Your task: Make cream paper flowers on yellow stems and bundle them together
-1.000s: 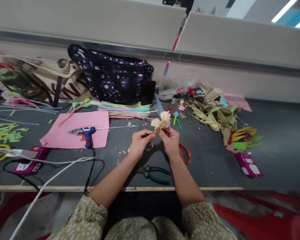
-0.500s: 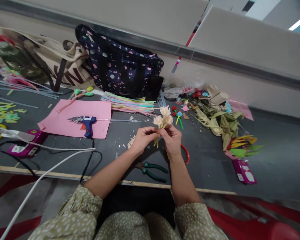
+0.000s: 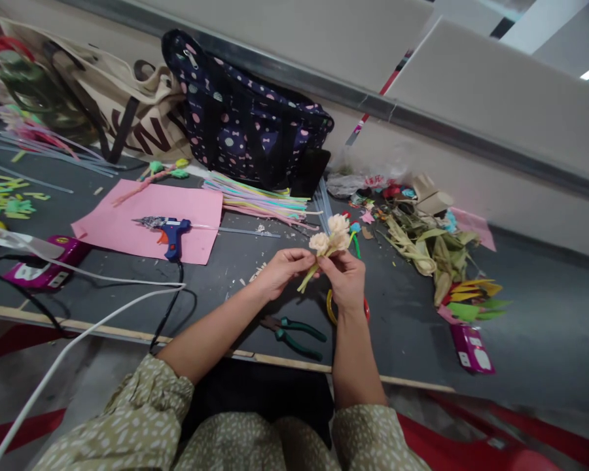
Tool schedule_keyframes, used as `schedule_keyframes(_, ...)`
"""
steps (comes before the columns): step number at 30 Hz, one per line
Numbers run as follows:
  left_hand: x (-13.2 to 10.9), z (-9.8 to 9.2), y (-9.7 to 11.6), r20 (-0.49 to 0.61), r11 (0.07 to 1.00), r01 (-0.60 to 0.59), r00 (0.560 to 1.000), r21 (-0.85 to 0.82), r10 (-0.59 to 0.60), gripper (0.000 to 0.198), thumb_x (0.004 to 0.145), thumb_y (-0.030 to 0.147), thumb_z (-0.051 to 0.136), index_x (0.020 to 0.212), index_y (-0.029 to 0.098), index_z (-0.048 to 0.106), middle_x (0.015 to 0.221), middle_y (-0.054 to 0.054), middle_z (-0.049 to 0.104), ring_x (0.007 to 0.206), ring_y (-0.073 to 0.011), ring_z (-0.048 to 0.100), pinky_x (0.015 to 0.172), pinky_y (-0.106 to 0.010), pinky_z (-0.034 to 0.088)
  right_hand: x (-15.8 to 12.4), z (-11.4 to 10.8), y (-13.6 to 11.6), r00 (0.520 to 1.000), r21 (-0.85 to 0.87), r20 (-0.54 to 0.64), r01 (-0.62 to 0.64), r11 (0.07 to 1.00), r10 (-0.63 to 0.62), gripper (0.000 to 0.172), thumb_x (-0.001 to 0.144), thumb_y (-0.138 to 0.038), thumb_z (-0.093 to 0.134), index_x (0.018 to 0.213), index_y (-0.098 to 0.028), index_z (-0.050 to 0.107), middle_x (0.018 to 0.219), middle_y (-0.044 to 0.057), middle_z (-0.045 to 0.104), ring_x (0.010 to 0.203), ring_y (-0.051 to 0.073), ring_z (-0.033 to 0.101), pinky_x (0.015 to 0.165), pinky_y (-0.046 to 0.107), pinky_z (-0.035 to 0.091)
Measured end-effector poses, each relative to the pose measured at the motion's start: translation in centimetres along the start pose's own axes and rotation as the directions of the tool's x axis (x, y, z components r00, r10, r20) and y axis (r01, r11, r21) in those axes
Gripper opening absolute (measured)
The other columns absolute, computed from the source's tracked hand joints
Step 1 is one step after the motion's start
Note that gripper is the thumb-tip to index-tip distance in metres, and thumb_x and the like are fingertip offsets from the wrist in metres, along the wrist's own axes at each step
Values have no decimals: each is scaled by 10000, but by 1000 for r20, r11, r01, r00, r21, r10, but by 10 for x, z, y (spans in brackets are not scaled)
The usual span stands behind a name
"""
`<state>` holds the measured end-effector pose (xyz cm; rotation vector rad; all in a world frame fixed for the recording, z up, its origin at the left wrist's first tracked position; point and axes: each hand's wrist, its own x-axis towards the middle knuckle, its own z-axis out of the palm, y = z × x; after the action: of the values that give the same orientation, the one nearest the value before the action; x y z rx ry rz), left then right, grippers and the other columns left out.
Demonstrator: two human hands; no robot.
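Arranging pale flowers (image 3: 338,226) inward from the near edge of the table (image 3: 294,363) seems underway: left hand (image 3: 285,269) and right hand (image 3: 347,275) fingers pinch stems (image 3: 306,280); adjusting likely needs gentleness.

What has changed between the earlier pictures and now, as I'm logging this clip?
Since half a second ago, the cream flower bunch has tipped, its stem ends swinging left; the view has tilted too. Nothing was let go: the left hand and right hand stay on it. The glue gun and pliers lie as before.
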<state>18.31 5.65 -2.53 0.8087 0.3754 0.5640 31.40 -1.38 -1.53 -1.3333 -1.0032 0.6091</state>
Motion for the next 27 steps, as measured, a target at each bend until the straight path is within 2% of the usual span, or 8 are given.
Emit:
schedule_keyframes(6,2,-2,-6,-34,994,41,998,-102,-45,295,598,352,836,674,122,668,644,-28,659,606,-122,616,627,-230,443,-2,4,-4,1000,72,8,-7,997,7,129,684,-300,771,715,-203,691,747,-3,645,609,121,581,564,268,519)
schedule_keyframes(13,2,8,-13,-142,985,-158,979,-65,148,298,583,370,840,682,120,710,628,-29,658,587,-106,561,632,-239,427,-4,7,2,997,81,-70,31,996,-25,224,657,-358,790,761,-186,691,687,1,652,557,130,563,530,285,511)
schedule_keyframes(20,4,6,-23,-206,975,-220,955,-8,214,276,611,379,819,690,131,726,696,-43,687,649,-129,582,697,-264,446,-8,16,6,980,75,-173,112,991,-98,173,660,-312,791,705,-199,670,765,6,629,593,116,553,554,267,497)
schedule_keyframes(24,3,7,-24,-205,970,-242,950,-17,234,299,597,397,824,699,131,731,704,-46,688,670,-139,589,714,-273,455,-9,21,3,974,110,-218,89,990,-63,205,649,-331,797,672,-184,656,761,9,622,585,102,540,536,243,476)
schedule_keyframes(27,0,11,-19,-214,969,-244,948,-24,234,300,605,402,818,687,130,719,664,-34,667,622,-122,564,651,-253,439,-10,24,0,978,130,-208,44,991,-16,229,630,-336,807,691,-183,649,732,1,621,559,98,528,519,242,472)
